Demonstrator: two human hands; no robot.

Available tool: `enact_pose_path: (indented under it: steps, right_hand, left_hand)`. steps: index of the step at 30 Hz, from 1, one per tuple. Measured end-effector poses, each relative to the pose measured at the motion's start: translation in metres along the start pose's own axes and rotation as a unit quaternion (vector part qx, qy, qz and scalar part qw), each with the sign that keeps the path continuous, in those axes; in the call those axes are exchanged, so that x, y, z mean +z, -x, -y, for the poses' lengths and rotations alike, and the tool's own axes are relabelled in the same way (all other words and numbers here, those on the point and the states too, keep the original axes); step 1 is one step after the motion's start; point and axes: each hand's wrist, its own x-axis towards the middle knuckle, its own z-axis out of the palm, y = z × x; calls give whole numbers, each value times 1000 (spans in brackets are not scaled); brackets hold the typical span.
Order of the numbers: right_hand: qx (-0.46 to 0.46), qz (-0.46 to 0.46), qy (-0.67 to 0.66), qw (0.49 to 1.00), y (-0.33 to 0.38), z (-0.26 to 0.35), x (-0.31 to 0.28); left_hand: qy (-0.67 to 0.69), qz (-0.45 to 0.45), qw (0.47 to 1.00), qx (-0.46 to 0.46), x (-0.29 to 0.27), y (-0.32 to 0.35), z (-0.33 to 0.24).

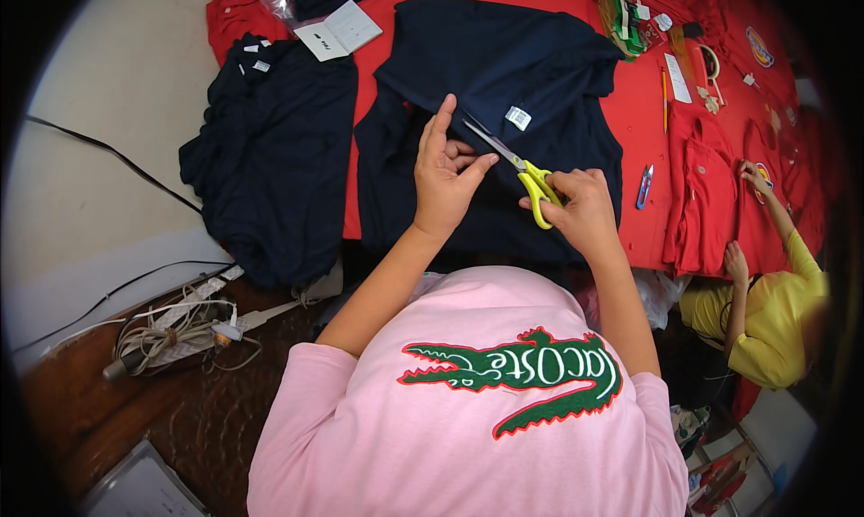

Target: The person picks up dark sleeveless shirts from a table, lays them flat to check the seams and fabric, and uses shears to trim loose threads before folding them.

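Note:
My right hand [583, 209] grips a pair of scissors [533, 177] by yellow-green handles, fingers in the loops. The silver blades point up and left, slightly apart, over a navy blue garment [504, 58] with a small white label [517, 117]. Just left of the blades is my left hand [441, 170], its index finger stretched upward. Thumb and other fingers are pinched together near the blades; what lies between them is too small to make out. The garment spreads beneath both hands, partly folded over itself.
A navy pile [279, 148] lies left, below a white notepad [346, 33]. Thread snips [644, 187], a pencil [665, 98] and red garments [702, 193] are right on the red-covered table. A person in yellow [774, 310] works there, hands on red cloth. Cables [171, 337] lie lower left.

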Motion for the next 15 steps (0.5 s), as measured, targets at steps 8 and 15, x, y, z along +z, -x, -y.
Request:
enact_pose_path:
  steps: [8,15]
  right_hand:
    - [18,3,-17,1000,9,-5,8]
    - [-14,-27,8,999,-3,8,0]
  left_hand:
    - [-9,-43,999,4,-9,-5,22]
    - [59,-7,998,-15,-1,1,2]
